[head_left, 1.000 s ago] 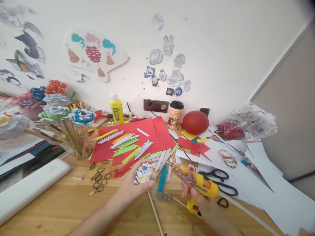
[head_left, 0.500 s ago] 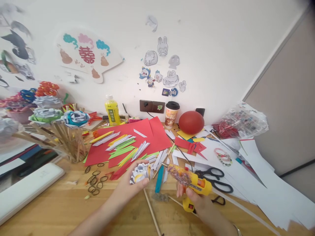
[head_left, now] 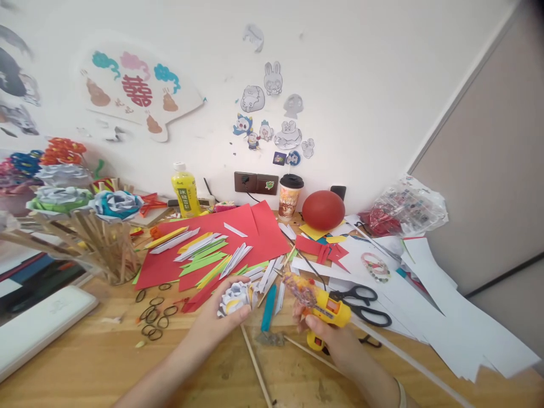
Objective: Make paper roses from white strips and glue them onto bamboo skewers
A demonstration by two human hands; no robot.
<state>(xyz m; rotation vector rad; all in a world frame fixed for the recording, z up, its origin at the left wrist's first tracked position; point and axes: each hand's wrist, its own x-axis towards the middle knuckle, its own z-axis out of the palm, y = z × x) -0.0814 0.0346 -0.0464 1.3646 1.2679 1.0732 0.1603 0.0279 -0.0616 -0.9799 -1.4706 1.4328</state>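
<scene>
My left hand (head_left: 221, 317) is closed round a white paper flower (head_left: 236, 299) with some yellow in it. A thin wooden stick (head_left: 256, 368) runs down from below the flower toward the front edge of the view. To the right, my right hand (head_left: 325, 334) grips a yellow glue gun (head_left: 325, 306), its nozzle pointing left at the flower, with a small gap between them. A long pale glue stick (head_left: 403, 357) trails from the gun's back. Beneath, on the wooden table, are a blue paper strip (head_left: 268, 309) and a dull grey blob (head_left: 271, 339).
Red sheets (head_left: 255, 241) bear folded paper strips. Black scissors (head_left: 365, 303) lie beyond the gun, near white paper (head_left: 467, 317). Rubber bands (head_left: 155, 314) are at left, by a jar of sticks (head_left: 114, 255). Behind stand a bottle (head_left: 186, 192), a cup (head_left: 290, 198) and a red balloon (head_left: 323, 210).
The whole view has shifted slightly, with the scene sliding left. My right hand and the glue gun have come a little closer to my left hand. Both hands keep their hold.
</scene>
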